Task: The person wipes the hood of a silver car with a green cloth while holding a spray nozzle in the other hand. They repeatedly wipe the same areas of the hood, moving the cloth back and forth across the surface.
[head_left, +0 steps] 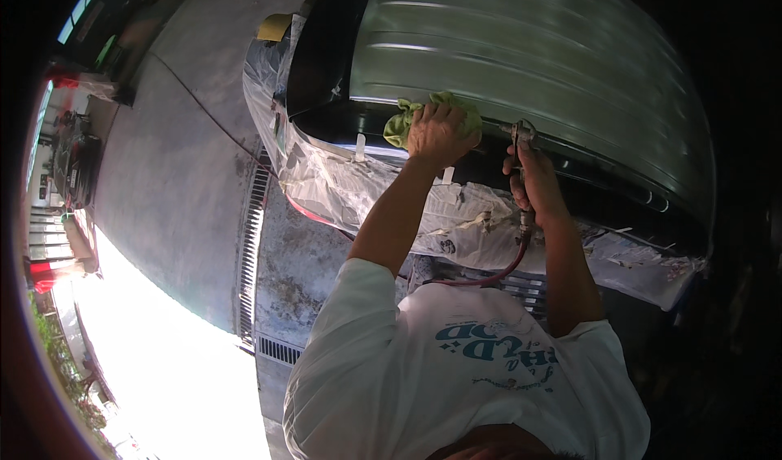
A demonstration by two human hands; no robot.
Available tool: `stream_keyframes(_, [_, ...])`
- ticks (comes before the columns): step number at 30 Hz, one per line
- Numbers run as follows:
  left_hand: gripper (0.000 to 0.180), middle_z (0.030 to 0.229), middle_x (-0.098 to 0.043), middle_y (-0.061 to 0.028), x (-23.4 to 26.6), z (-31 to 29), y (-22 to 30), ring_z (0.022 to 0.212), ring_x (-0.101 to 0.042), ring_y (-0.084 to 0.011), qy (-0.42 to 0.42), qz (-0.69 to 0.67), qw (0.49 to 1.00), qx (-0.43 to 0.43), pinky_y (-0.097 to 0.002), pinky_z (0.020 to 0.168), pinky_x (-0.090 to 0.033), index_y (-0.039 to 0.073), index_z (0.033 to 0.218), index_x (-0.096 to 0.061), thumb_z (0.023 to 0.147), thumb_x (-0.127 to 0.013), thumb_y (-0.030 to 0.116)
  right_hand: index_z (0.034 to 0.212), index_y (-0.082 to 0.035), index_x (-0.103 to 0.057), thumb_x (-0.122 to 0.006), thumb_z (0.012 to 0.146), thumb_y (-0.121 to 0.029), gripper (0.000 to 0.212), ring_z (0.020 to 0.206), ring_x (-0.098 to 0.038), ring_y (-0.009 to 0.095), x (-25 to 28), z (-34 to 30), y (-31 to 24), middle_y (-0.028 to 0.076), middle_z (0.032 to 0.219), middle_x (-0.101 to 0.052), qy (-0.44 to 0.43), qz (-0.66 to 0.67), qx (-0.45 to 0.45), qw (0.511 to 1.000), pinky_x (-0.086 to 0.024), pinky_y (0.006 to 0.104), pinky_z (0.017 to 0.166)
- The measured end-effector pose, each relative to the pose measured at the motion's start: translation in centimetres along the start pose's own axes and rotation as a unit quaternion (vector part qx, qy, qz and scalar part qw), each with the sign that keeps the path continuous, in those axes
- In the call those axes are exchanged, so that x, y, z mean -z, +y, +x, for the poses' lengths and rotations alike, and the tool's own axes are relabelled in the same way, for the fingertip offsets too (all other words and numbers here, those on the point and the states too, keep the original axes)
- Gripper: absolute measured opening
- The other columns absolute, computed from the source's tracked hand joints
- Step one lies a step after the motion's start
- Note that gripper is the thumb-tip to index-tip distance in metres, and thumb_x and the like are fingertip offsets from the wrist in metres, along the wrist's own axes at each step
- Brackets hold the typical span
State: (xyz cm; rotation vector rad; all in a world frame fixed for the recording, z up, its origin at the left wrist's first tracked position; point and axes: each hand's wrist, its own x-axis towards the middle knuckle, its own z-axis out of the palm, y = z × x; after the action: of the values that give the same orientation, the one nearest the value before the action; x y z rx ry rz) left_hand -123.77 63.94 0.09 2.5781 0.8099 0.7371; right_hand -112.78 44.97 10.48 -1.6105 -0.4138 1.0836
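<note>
My left hand (440, 134) presses a crumpled green cloth (397, 131) against the glossy black edge (371, 120) of a vehicle roof. Its fingers are closed over the cloth. To its right, my right hand (535, 181) grips a metal air blow gun (522, 129) just above the same black strip. A reddish hose (498, 279) runs from the bottom of the gun down toward my body. Beyond both hands spreads the ribbed, grey-green roof panel (505, 49). Wrinkled masking film (326, 175) covers the vehicle's side below the black edge, with small pale tape tabs along it.
A slotted drain grate (252, 248) crosses the grey concrete floor (183, 175) on the left. A thin dark cable or hose (199, 102) lies across that floor. Farther left stands a dark car (77, 163), near a patch of bright sunlight.
</note>
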Motion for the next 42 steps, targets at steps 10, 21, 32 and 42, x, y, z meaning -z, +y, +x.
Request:
stream_keyframes(10, [0.052,0.112,-0.074,-0.0183,2.5,0.8,-2.4,0.106,-0.072,-0.0405,-0.03,-0.109,0.99,0.086,-0.0512,0.093,-0.056,0.009,0.111,-0.072,0.078,-0.083,0.048,0.126,-0.003,-0.053,-0.049,0.111,-0.054,0.053,0.044,-0.043,0.006,-3.1,0.5,0.0,0.005,0.09,-0.061,-0.066,-0.047,0.002,0.997,-0.03,0.0251,0.037])
stream_keyframes(21, [0.055,0.142,-0.058,-0.0121,8.0,-1.2,-15.2,0.134,-0.054,-0.0365,-0.03,0.08,0.995,0.056,-0.0602,0.108,-0.043,0.017,0.135,-0.066,0.084,-0.076,0.035,0.126,0.0,-0.053,-0.048,0.112,-0.053,0.055,0.045,-0.044,0.005,-2.6,1.2,-0.2,0.005,0.091,-0.06,-0.084,-0.033,0.018,0.996,-0.032,0.0242,0.037])
stream_keyframes(32, [0.034,0.139,-0.062,-0.0059,7.0,-1.2,-15.9,0.133,-0.055,-0.0324,-0.03,0.127,0.991,-0.011,-0.0581,0.112,-0.038,0.021,0.122,-0.075,0.096,-0.066,0.039,0.128,0.002,-0.052,-0.047,0.112,-0.052,0.057,0.046,-0.045,0.005,-4.6,1.7,0.2,0.007,0.093,-0.061,-0.118,-0.05,0.01,0.992,-0.033,0.0239,0.037])
stream_keyframes(42, [0.033,0.141,-0.063,-0.0067,4.5,-0.8,-16.0,0.13,-0.059,-0.0338,-0.007,0.108,0.989,0.104,-0.0615,0.106,-0.043,0.023,0.121,-0.076,0.098,-0.061,0.041,0.136,0.006,-0.051,-0.047,0.111,-0.058,0.069,0.045,-0.044,0.005,-5.5,1.7,0.0,0.008,0.095,-0.064,-0.109,-0.045,0.007,0.993,-0.032,0.0241,0.038])
